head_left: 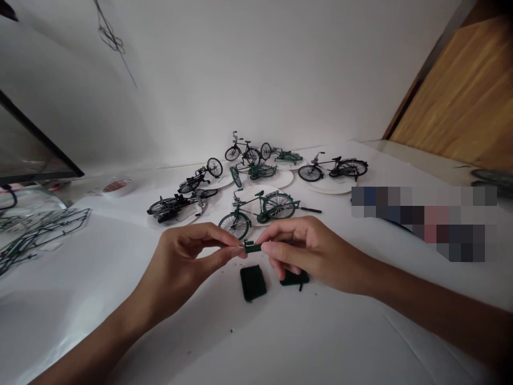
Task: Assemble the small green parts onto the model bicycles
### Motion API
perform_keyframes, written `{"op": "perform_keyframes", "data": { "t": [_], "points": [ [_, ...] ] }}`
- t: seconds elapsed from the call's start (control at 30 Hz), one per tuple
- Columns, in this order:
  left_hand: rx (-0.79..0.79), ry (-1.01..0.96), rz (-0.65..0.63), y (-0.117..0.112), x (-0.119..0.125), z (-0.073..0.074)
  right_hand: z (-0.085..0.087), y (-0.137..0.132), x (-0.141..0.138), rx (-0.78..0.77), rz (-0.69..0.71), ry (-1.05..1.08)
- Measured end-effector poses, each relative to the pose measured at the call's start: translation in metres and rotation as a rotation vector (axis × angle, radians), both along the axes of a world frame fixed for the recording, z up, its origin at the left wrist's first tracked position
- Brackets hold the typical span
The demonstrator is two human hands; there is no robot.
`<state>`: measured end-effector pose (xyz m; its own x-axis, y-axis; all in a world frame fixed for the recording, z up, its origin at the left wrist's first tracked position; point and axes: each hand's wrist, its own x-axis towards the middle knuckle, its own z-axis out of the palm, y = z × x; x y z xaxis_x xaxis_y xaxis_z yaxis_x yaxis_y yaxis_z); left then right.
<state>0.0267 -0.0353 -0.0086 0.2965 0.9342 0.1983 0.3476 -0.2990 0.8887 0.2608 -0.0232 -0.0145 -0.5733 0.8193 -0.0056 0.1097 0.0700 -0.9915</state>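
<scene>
My left hand (188, 262) and my right hand (304, 251) meet above the white table surface, their fingertips pinching opposite ends of a small dark green plastic part (252, 246). Just below my right hand lies a flat dark green piece (294, 277), partly hidden by my fingers. A similar dark green block (253, 283) rests beside it, under the gap between my hands. A green model bicycle (259, 211) stands on its side on a white paper plate (264, 191), just beyond my hands.
Several more model bicycles (332, 168) lie on paper plates across the back of the table. A dark green sprue frame (40, 238) lies at the left, below a dark monitor edge (28, 144). A wooden panel (460, 91) stands at the right, beside a pixelated patch.
</scene>
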Motion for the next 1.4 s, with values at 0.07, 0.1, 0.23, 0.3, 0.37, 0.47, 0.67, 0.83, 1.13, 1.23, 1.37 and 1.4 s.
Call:
{"op": "perform_keyframes", "data": {
  "t": [0.07,0.1,0.23,0.3,0.37,0.47,0.67,0.83,1.13,1.23,1.37,1.4],
  "points": [
    [0.02,0.008,-0.003,-0.001,0.0,0.0,-0.001,0.001,0.0,-0.01,0.013,0.024],
    [0.031,0.008,0.0,-0.002,0.0,-0.001,-0.001,0.001,0.001,-0.014,0.019,0.038],
    [0.112,0.066,0.013,-0.004,0.0,0.0,-0.003,0.004,0.002,-0.011,0.027,0.064],
    [0.195,0.136,0.029,-0.005,0.001,0.0,-0.004,0.005,0.003,-0.008,0.028,0.064],
    [0.303,0.221,0.052,-0.004,0.002,-0.001,-0.005,0.005,0.002,-0.006,0.023,0.064],
    [0.453,0.314,0.079,-0.004,0.003,-0.003,-0.006,0.005,0.002,0.0,0.013,0.068],
    [0.575,0.371,0.078,-0.007,0.002,-0.005,-0.005,0.005,0.002,-0.007,0.031,0.085],
    [0.627,0.385,0.056,-0.007,0.003,-0.003,-0.006,0.006,0.002,-0.014,0.039,0.097],
    [0.958,0.53,-0.059,-0.005,0.0,-0.006,-0.005,0.007,0.002,-0.154,0.094,0.151],
    [0.99,0.548,-0.083,-0.006,0.001,-0.009,-0.006,0.006,0.001,-0.174,0.08,0.167],
    [0.961,0.552,-0.128,-0.009,0.0,-0.012,-0.006,0.004,0.0,-0.187,0.056,0.193],
    [0.955,0.557,-0.132,-0.01,0.0,-0.013,-0.005,0.004,0.0,-0.186,0.052,0.195]
  ]
}}
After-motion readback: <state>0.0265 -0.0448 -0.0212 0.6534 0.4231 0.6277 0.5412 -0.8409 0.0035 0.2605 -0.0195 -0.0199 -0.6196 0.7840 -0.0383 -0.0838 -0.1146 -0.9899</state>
